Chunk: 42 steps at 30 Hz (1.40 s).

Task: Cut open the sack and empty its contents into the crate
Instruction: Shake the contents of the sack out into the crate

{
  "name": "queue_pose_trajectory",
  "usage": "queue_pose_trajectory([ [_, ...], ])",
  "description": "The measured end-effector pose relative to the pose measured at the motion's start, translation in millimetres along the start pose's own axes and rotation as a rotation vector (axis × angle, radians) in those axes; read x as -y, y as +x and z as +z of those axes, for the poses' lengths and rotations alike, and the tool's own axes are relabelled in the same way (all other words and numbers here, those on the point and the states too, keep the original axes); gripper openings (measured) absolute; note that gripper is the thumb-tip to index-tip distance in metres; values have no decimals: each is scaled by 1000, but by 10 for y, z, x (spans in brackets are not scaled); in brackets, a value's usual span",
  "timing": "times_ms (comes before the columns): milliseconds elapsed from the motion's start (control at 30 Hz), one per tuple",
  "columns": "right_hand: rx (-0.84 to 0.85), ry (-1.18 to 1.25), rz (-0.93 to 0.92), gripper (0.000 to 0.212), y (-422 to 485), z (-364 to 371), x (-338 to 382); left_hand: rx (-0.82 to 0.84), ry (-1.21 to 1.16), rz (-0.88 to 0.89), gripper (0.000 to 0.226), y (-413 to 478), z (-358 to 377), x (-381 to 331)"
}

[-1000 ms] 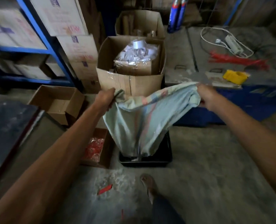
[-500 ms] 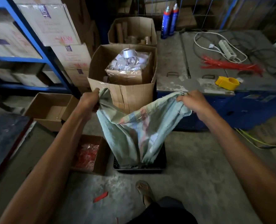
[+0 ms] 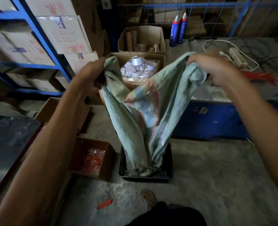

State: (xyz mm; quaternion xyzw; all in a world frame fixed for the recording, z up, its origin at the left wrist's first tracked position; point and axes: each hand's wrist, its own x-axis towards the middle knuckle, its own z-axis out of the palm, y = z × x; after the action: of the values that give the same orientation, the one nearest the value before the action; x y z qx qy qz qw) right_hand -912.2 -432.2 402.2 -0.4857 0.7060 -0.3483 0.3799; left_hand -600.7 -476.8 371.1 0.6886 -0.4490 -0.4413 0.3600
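Note:
A pale green woven sack [image 3: 139,115] with faded red and blue print hangs upside down and limp. Its lower end rests inside a black plastic crate [image 3: 169,160] on the concrete floor. My left hand [image 3: 89,74] grips one upper corner of the sack, and my right hand [image 3: 214,67] grips the other, bunched corner. The sack sags in a V between the two hands. What lies in the crate is hidden by the sack.
A small cardboard box [image 3: 92,159] of red pieces sits left of the crate. Open cartons [image 3: 139,69] stand behind it, blue shelving [image 3: 37,30] at left, a blue workbench [image 3: 216,118] with cable and spray cans [image 3: 178,31] at right. My sandalled foot [image 3: 148,199] is near the crate.
Both hands have lifted the sack's corners higher and the sack now sags deeper between them. The camera has tilted so the scene sits lower in view.

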Motion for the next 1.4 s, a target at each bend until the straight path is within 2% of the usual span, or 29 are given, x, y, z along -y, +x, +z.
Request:
queue_pose_trajectory([
  [100,-1,-119,-48,22,-96,34,16,39,-46,-3,30,-20,22,129],
  [167,-114,-11,-183,35,-129,-63,148,23,-162,44,29,-19,-83,-54],
  [233,-160,72,-293,43,-173,-100,250,9,-225,85,33,-29,-168,-238],
  [333,-210,76,-385,37,-216,-29,300,-35,-275,134,34,-61,-173,-231],
  [433,-272,105,-455,28,-213,18,348,4,-347,173,29,-106,-224,-198],
  [567,-377,185,-537,20,-203,-16,519,6,-400,275,30,-120,-319,-479],
  [767,-500,326,-559,27,-271,-125,586,94,-430,333,26,-98,-523,-683],
  [1000,-561,516,-685,28,-456,-220,771,184,-610,473,51,-300,-632,-884],
  [1133,-618,634,-757,29,-458,-239,901,216,-590,578,35,-272,-746,-1042],
  [1200,-623,675,-742,28,-406,-213,908,142,-563,577,33,-179,-724,-1079],
  [1267,-548,554,-616,19,-301,-162,926,56,-508,505,38,-49,-608,-1071],
  [1333,-345,232,-374,11,-209,-172,977,4,-348,354,55,130,-447,-984],
  [1400,-120,-275,-140,17,-146,-246,1031,47,112,179,59,90,-343,-867],
])
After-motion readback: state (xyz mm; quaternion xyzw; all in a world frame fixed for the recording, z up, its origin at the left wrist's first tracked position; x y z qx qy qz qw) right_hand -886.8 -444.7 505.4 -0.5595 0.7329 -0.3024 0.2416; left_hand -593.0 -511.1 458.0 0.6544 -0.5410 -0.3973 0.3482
